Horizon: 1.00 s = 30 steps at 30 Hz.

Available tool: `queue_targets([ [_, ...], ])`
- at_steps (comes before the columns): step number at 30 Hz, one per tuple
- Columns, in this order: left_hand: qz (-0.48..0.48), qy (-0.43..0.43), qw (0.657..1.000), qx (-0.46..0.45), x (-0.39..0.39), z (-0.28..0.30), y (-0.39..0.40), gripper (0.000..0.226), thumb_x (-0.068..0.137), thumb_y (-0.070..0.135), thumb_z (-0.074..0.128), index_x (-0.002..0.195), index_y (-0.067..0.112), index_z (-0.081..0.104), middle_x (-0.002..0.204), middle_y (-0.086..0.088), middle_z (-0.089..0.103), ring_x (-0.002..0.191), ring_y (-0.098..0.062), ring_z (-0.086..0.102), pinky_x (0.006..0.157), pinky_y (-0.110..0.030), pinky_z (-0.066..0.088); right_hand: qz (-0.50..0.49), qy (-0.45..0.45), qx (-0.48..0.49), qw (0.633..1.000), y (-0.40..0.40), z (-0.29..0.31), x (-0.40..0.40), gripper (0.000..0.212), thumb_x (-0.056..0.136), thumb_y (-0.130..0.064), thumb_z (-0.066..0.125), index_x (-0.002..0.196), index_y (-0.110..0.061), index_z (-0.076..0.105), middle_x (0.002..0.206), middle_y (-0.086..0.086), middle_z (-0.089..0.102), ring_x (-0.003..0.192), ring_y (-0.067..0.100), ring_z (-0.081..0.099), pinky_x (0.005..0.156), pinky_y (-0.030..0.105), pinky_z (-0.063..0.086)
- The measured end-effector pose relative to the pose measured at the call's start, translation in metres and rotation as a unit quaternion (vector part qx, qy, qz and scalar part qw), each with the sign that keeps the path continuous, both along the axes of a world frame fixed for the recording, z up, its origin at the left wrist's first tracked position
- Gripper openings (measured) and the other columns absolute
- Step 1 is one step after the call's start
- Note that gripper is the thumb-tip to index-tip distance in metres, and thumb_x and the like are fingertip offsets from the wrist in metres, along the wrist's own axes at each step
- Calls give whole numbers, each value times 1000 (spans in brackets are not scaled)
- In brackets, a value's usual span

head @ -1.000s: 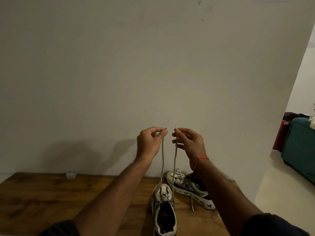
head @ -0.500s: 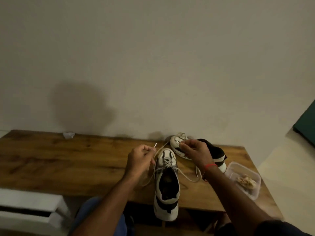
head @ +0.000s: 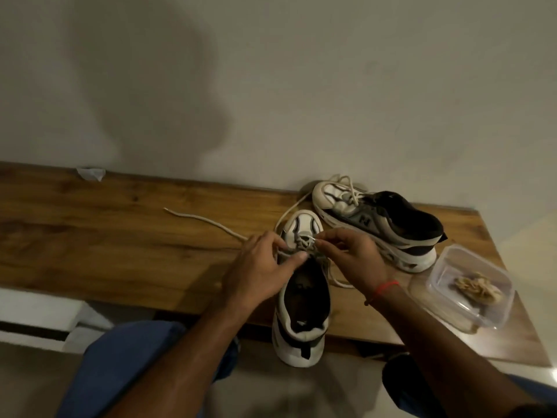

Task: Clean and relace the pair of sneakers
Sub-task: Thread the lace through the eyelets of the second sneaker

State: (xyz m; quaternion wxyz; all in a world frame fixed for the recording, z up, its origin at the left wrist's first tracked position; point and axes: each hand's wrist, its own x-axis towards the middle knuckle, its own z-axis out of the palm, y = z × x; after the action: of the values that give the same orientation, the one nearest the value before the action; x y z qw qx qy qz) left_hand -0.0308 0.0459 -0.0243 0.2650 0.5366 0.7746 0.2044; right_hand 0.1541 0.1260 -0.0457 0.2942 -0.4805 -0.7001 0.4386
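Note:
A white and black sneaker (head: 303,309) lies on the wooden table (head: 120,248), toe toward the wall and heel past the near edge. My left hand (head: 262,270) lies on its left side with the thumb pressing the lace at the eyelets. My right hand (head: 351,257) pinches the white lace (head: 307,238) over the tongue. One loose end of that lace (head: 205,220) trails left across the wood. The second sneaker (head: 379,224) lies on its side against the wall, behind my right hand, its lace tangled at the toe.
A clear plastic container (head: 470,285) holding a crumpled beige cloth sits at the table's right end. A small scrap of white paper (head: 90,173) lies by the wall at the far left. My knees show below the near edge of the table.
My hands came down from holding the lace ends up in the air to the sneaker's eyelets. One lace end now lies out to the left on the table. The camera tilted down.

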Motion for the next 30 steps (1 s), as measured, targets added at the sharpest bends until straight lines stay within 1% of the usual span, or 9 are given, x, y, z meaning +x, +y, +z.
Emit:
queue_targets([
  [2,-24,-33,999,-8,5,0,-2,32,83,59,72,100,34,59,104,15,59,89,0,58,70,-28,54,19,-24,25,999,-5,-6,0,10,91,-26,71,100,-26,76,92,-12,73,89,3,67,77,24,55],
  [6,-29,-52,998,-25,5,-1,-2,15,92,37,71,103,27,70,94,13,68,83,3,62,68,-18,52,32,-55,30,998,-12,-12,-1,9,91,-29,70,98,-26,73,96,-12,68,92,2,61,75,21,51],
  [9,-28,-64,997,-26,4,-1,0,16,97,32,66,108,24,73,96,12,69,85,2,63,68,-18,51,35,-74,19,996,-14,-12,-4,4,91,-31,68,93,-29,70,98,-11,62,93,2,57,72,18,44],
  [12,-6,-100,994,-39,2,-1,0,12,99,27,63,103,23,73,90,10,68,80,-4,65,70,-31,60,44,-78,4,996,-19,-9,-8,3,91,-30,68,91,-27,67,102,-10,56,95,4,55,70,13,44],
  [15,6,-123,991,-48,0,1,0,13,100,23,62,104,22,74,93,7,69,86,-8,66,77,-41,63,51,-118,39,991,-23,-15,-12,5,88,-34,68,89,-31,64,104,-10,52,104,11,51,83,26,49],
  [17,8,-130,990,-50,0,3,0,13,100,21,62,105,22,73,96,4,70,89,-10,67,78,-43,63,56,-152,62,985,-26,-15,-14,7,88,-37,66,91,-33,62,104,-11,49,107,10,46,87,29,46],
  [21,9,-141,989,-54,-1,4,0,11,98,21,64,105,24,73,98,5,70,90,-9,67,78,-38,62,54,-183,85,978,-28,-13,-15,15,88,-40,65,99,-28,65,106,-11,47,106,7,42,85,25,43],
  [26,14,-148,987,-56,-1,5,0,13,98,21,65,108,22,73,99,4,71,89,-9,68,70,-31,62,75,-161,71,982,-28,-11,-14,10,88,-39,66,93,-31,63,103,-12,44,105,8,41,85,26,43],
  [30,5,-150,987,-54,-2,6,0,14,96,21,67,110,23,72,100,6,71,89,-7,68,75,-33,62,59,-152,71,984,-29,-11,-15,9,89,-37,67,92,-29,65,100,-13,44,105,9,42,83,23,41],
])
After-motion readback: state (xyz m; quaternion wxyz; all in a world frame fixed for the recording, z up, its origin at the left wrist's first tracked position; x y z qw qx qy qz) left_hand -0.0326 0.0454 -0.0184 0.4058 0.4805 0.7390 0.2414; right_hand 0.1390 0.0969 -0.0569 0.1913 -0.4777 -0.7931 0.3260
